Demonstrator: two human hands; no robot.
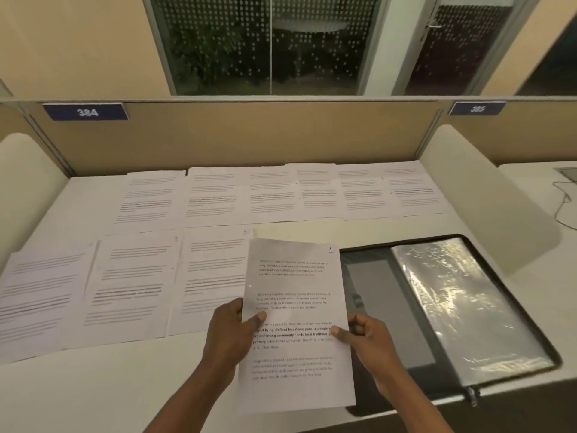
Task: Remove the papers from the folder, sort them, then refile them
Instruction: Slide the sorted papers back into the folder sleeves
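I hold a printed sheet (296, 295) marked "1" in its top right corner, lifted above the desk in front of me. My left hand (229, 332) pinches its left edge, thumb on top. My right hand (365, 339) pinches its right edge the same way. An open dark zip folder (415, 310) with shiny clear plastic sleeves (462, 301) lies on the desk just right of the sheet. Several printed pages are laid out in two rows: a far row (281, 192) along the partition and a near row (131, 282) at the left.
The white desk (93, 392) is bounded by a beige back partition (237, 135) and rounded white side dividers, one at left (28, 182) and one at right (487, 201). A cable (562, 198) lies on the neighbouring desk at far right.
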